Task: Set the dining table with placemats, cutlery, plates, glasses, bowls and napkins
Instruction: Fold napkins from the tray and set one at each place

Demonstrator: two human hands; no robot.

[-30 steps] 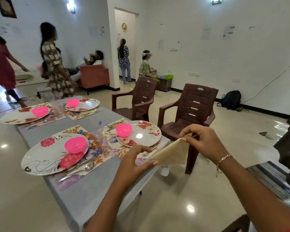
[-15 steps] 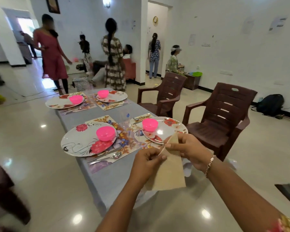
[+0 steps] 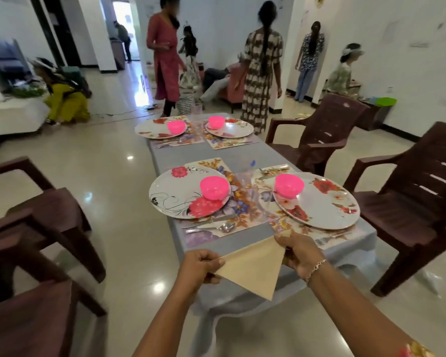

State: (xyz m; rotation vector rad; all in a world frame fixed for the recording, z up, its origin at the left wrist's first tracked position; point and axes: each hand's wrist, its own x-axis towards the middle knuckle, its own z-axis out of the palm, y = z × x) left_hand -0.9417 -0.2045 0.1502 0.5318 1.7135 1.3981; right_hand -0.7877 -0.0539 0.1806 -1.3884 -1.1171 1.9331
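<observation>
The napkin [image 3: 252,270] is matt beige and smooth, with crisp folded edges; whether it is cloth or paper cannot be told. A matt grey cloth [image 3: 203,153] covers the bench. The plates [image 3: 178,199] are glossy white with printed flowers. The bowls [image 3: 214,188] are shiny pink plastic. The spoon [image 3: 220,227] is polished metal. The placemats [image 3: 242,206] have a faint sheen. The chairs [image 3: 407,202] are moulded brown plastic. The floor [image 3: 108,176] is glossy tile that mirrors the lamps.

Bare forearms, one bracelet
Both forearms [image 3: 162,328] are uncovered; a thin silver chain bracelet [image 3: 315,267] circles the wrist behind the right hand [image 3: 297,256], and a scrap of floral sleeve [image 3: 417,349] (pink and yellow) shows at five o'clock.
</observation>
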